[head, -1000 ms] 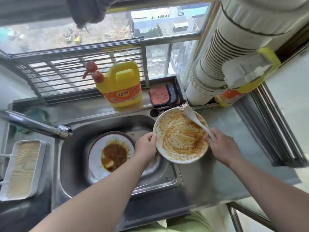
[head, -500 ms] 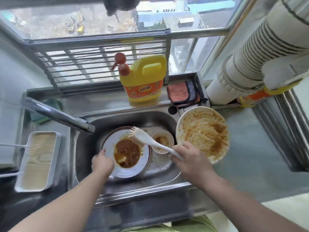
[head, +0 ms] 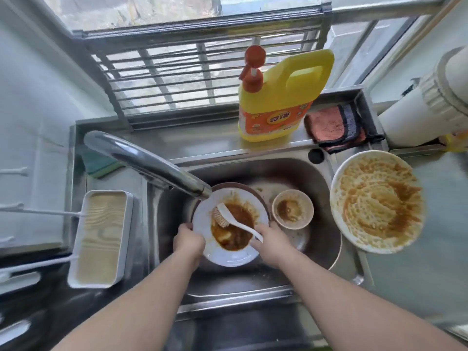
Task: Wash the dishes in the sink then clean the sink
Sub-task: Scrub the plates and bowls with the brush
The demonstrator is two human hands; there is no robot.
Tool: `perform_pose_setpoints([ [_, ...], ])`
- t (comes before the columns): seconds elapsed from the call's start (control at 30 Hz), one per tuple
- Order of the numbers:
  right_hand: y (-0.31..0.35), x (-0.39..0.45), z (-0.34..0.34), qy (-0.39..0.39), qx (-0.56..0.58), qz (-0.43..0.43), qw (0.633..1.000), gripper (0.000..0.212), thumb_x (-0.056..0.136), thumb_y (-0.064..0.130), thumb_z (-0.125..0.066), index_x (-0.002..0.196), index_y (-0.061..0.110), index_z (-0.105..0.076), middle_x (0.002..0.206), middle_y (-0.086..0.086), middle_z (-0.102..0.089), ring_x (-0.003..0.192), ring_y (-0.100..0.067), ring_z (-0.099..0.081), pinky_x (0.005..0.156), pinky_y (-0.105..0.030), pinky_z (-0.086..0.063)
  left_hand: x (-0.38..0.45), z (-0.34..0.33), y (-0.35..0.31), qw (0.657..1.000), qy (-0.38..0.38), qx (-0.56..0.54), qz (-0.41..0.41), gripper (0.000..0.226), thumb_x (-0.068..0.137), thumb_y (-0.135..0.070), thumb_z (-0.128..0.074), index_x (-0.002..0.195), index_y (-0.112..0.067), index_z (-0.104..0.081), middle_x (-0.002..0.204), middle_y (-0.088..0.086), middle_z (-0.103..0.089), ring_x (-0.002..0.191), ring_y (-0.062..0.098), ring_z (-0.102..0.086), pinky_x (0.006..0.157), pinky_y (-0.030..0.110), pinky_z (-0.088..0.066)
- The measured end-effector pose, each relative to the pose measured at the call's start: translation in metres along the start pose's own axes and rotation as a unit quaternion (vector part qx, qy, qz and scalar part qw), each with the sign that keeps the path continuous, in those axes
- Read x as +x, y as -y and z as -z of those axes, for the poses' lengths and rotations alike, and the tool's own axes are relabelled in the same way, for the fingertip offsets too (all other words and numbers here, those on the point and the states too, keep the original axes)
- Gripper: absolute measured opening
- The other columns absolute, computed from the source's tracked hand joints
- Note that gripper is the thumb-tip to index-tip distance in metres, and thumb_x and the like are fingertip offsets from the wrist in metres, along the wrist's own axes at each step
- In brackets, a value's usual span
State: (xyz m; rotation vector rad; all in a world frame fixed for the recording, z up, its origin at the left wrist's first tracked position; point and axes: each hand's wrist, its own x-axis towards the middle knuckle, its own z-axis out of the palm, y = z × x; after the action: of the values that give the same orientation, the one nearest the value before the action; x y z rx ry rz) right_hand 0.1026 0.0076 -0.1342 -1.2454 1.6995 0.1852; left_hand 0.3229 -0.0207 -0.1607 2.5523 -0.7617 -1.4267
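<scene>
A white plate (head: 222, 254) smeared with brown sauce lies in the steel sink (head: 321, 183), on top of a darker plate. My left hand (head: 188, 243) grips its near left rim. My right hand (head: 271, 245) holds the white handle of a dish brush (head: 228, 216), whose bristles press into the sauce. A small sauce-stained bowl (head: 292, 209) sits in the sink to the right. A large soapy, sauce-streaked plate (head: 377, 201) rests on the counter at the right of the sink.
The faucet (head: 149, 165) reaches over the plate from the left. A yellow detergent bottle (head: 276, 102) and an orange cloth (head: 334, 126) stand on the back ledge. A white tray (head: 101, 239) lies left of the sink, a green sponge (head: 101, 164) behind it.
The large plate was set down on the right counter. My left hand moved to the plate in the sink, and my right hand brought the brush down onto its sauce.
</scene>
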Motion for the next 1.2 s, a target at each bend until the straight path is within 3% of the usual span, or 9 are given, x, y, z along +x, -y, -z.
perform_pose_setpoints([
  [0.1,0.001,0.000,-0.001,-0.009,0.049,-0.026,0.998,0.031,0.101,0.044,-0.061,0.127,0.029,-0.062,0.129,-0.002,-0.042,0.105,-0.023,-0.053,0.101,-0.039,-0.047,0.011,-0.002,0.000,0.998,0.010,-0.050,0.026,0.044,0.097,-0.014,-0.047,0.141,-0.014,-0.053,0.129,0.016,-0.063,0.108,0.034,-0.060,0.095,0.040,-0.054],
  [0.2,0.003,-0.006,0.005,-0.001,0.106,-0.033,0.994,0.022,0.100,0.043,-0.063,0.117,0.029,-0.065,0.118,-0.001,-0.053,0.099,-0.020,-0.059,0.085,-0.033,-0.050,0.011,-0.006,-0.002,0.993,0.053,-0.099,0.036,0.035,0.108,-0.025,-0.040,0.141,-0.017,-0.049,0.125,0.015,-0.063,0.105,0.035,-0.065,0.093,0.048,-0.060],
  [0.3,0.003,-0.021,0.014,-0.019,0.177,-0.015,0.984,0.013,0.100,0.034,-0.065,0.090,0.027,-0.061,0.090,0.001,-0.060,0.077,-0.013,-0.057,0.065,-0.027,-0.044,0.006,-0.007,-0.005,0.980,0.074,-0.183,0.037,0.037,0.114,-0.028,-0.033,0.148,-0.019,-0.044,0.129,0.017,-0.063,0.104,0.038,-0.068,0.078,0.045,-0.062],
  [0.43,0.004,-0.051,0.039,-0.025,0.170,0.017,0.985,0.019,0.101,0.034,-0.066,0.084,0.027,-0.058,0.074,0.007,-0.058,0.066,-0.010,-0.051,0.058,-0.023,-0.040,-0.012,0.005,-0.009,0.948,0.133,-0.284,0.058,0.027,0.116,-0.028,-0.032,0.135,-0.024,-0.050,0.115,0.010,-0.069,0.091,0.030,-0.073,0.055,0.036,-0.061],
  [0.57,-0.001,-0.082,0.065,-0.089,-0.001,0.032,0.995,0.026,0.101,0.054,-0.055,0.087,0.033,-0.047,0.086,0.007,-0.056,0.079,-0.017,-0.057,0.070,-0.041,-0.050,-0.034,0.017,-0.017,0.928,0.168,-0.330,0.039,0.029,0.117,-0.033,-0.030,0.138,-0.030,-0.049,0.123,0.008,-0.068,0.103,0.033,-0.072,0.069,0.048,-0.062],
  [0.7,-0.002,-0.130,0.083,-0.071,-0.170,0.017,0.983,0.024,0.107,0.057,-0.030,0.125,0.043,-0.038,0.095,-0.001,-0.064,0.087,-0.033,-0.062,0.070,-0.043,-0.052,-0.046,0.028,-0.017,0.906,0.168,-0.388,0.026,0.032,0.115,-0.040,-0.033,0.140,-0.025,-0.049,0.126,0.011,-0.069,0.109,0.035,-0.071,0.080,0.052,-0.063],
  [0.9,0.047,-0.172,0.049,0.039,-0.225,0.118,0.967,0.047,0.108,0.027,-0.034,0.146,0.052,-0.020,0.109,-0.005,-0.058,0.100,-0.038,-0.062,0.074,-0.045,-0.048,-0.070,0.029,-0.010,0.876,0.167,-0.449,0.058,0.045,0.110,-0.059,-0.033,0.142,-0.032,-0.049,0.128,0.009,-0.071,0.110,0.035,-0.070,0.075,0.045,-0.061],
  [1.03,0.067,-0.128,0.055,-0.035,-0.232,0.091,0.968,0.069,0.101,0.013,-0.039,0.150,0.055,-0.015,0.116,-0.007,-0.063,0.099,-0.038,-0.065,0.078,-0.044,-0.053,-0.083,0.022,-0.004,0.880,0.142,-0.451,0.048,0.046,0.112,-0.056,-0.029,0.140,-0.026,-0.048,0.127,0.010,-0.069,0.113,0.034,-0.068,0.094,0.052,-0.057],
  [1.2,0.012,-0.145,0.066,-0.052,-0.222,0.041,0.973,0.043,0.106,0.027,-0.035,0.142,0.049,-0.026,0.106,-0.010,-0.068,0.090,-0.038,-0.067,0.071,-0.043,-0.051,-0.077,0.030,0.005,0.905,0.047,-0.422,0.034,0.048,0.112,-0.053,-0.033,0.153,-0.032,-0.045,0.139,0.003,-0.061,0.124,0.032,-0.060,0.112,0.055,-0.048],
])
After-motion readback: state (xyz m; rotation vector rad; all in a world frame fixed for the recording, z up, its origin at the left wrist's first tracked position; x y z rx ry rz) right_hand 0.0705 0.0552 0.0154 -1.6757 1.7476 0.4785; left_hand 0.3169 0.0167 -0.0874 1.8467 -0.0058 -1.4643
